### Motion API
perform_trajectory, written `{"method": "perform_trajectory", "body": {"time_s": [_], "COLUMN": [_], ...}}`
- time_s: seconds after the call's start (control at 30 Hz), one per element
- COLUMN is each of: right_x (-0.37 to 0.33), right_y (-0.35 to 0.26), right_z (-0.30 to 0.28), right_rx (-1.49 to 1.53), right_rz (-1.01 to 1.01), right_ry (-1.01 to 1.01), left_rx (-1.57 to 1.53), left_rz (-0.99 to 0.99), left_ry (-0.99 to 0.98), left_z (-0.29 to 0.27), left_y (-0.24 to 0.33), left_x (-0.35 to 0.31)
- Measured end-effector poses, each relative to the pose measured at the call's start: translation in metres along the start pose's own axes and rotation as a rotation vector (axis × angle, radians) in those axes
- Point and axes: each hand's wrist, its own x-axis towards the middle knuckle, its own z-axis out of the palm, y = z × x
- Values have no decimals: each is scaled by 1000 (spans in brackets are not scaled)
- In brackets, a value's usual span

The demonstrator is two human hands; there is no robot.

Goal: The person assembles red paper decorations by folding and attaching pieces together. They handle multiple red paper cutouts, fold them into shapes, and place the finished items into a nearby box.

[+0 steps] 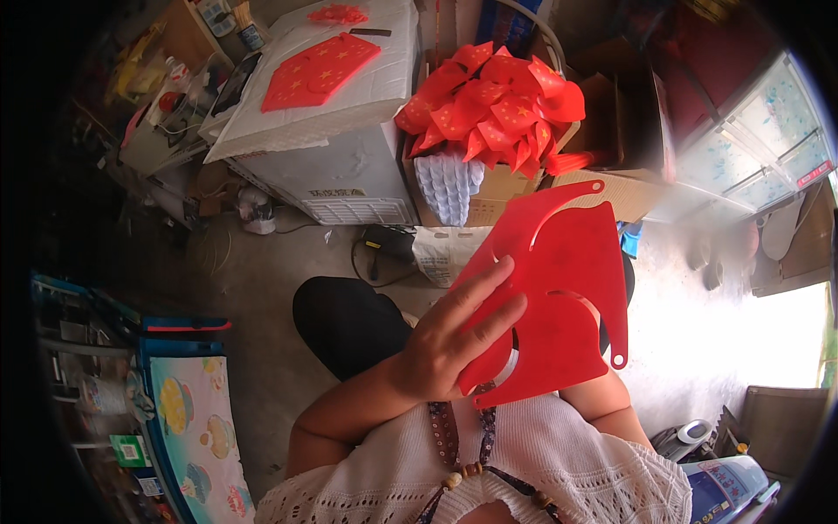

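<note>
A red, flexible pinwheel blank (567,262), with curved slits and small holes at its points, is held up in front of my chest. My left hand (449,341) grips its left side, two fingers stretched across the front and the thumb out of sight. Behind the sheet's lower right edge comes my right forearm (602,402); the sheet hides that hand and its fingers. Beyond, a large bunch of red pinwheels (502,109) with yellow stars sits on a cardboard box (502,199). A stack of flat red starred sheets (319,72) lies on a white-covered box to the left.
The white-topped box (349,170) stands ahead, bearing small red pieces (339,14) and a dark strip (370,32). Grey-blue textured cloth (449,188) hangs beside the bunch. A blue-framed rack (148,384) is at left, a blue-and-white container (729,485) at lower right.
</note>
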Motion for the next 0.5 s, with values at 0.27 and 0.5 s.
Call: {"method": "perform_trajectory", "body": {"time_s": [0.27,0.5], "right_x": [-14,7], "right_y": [-4,-30], "right_z": [-10,-12], "right_rx": [-536,-253], "right_rz": [-216,-174], "right_ry": [-47,-140], "left_rx": [-38,-1017], "left_rz": [-91,-651], "left_ry": [21,401], "left_z": [-9,-23], "left_y": [0,-9], "left_x": [-2,-17]}}
